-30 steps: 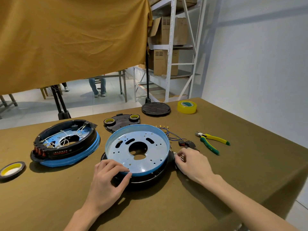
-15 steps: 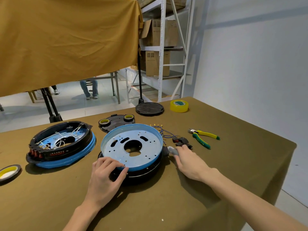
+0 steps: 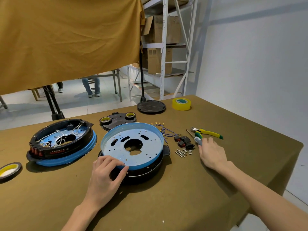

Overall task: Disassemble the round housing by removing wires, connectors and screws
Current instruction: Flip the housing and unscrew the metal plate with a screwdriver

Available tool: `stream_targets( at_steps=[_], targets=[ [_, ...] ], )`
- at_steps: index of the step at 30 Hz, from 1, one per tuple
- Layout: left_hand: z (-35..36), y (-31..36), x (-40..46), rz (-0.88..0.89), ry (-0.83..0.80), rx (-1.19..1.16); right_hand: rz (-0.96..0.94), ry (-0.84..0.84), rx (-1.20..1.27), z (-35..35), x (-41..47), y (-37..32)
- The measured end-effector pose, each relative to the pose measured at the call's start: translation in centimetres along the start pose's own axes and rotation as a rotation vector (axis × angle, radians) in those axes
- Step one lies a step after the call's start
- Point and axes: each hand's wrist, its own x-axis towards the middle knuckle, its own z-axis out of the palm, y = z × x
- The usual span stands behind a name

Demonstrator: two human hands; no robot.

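Note:
The round housing [image 3: 150, 148], a light-blue metal pan with holes, sits on a black base [image 3: 150, 169] at the table's middle. My left hand [image 3: 106, 175] grips its near rim, thumb under the edge. To the right lie blue wires [image 3: 164, 130], black connectors [image 3: 183, 141] and several loose screws [image 3: 181, 152]. My right hand [image 3: 212, 153] rests on the table past them, fingers round the grey-green handle of a screwdriver [image 3: 198, 138] that lies beside the pliers.
A second wired housing [image 3: 63, 140] with a blue rim sits at the left. Yellow-green pliers [image 3: 210, 133], a yellow tape roll [image 3: 181, 104], a black disc [image 3: 151, 106], a black plate with two tape rolls [image 3: 118, 120] and a tape roll [image 3: 8, 169] lie around. The table edge is at the right.
My right hand has moved from the housing's right side out to the right beside the pliers, with the screwdriver. The screws and connectors it covered now show. My left hand stays on the rim.

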Motion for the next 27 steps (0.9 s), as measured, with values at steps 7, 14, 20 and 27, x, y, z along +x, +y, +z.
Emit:
stream_targets(
  at_steps=[7, 14, 20, 27],
  targets=[
    [0.0, 0.0, -0.1, -0.015, -0.006, -0.029, -0.170, 0.225, 0.167, -1.6, -1.3, -4.3],
    [-1.7, -0.1, 0.7, -0.031, -0.088, -0.063, -0.051, -0.225, 0.619, -3.7, -1.5, -12.7],
    [-2.5, -0.3, 1.4, 0.009, 0.000, -0.083, 0.069, -0.331, 0.721, -3.4, -1.5, -13.4],
    [-3.3, -0.9, 2.5, -0.131, 0.105, -0.111, 0.171, -0.520, 0.921, -3.2, -2.6, -13.8]
  ],
)
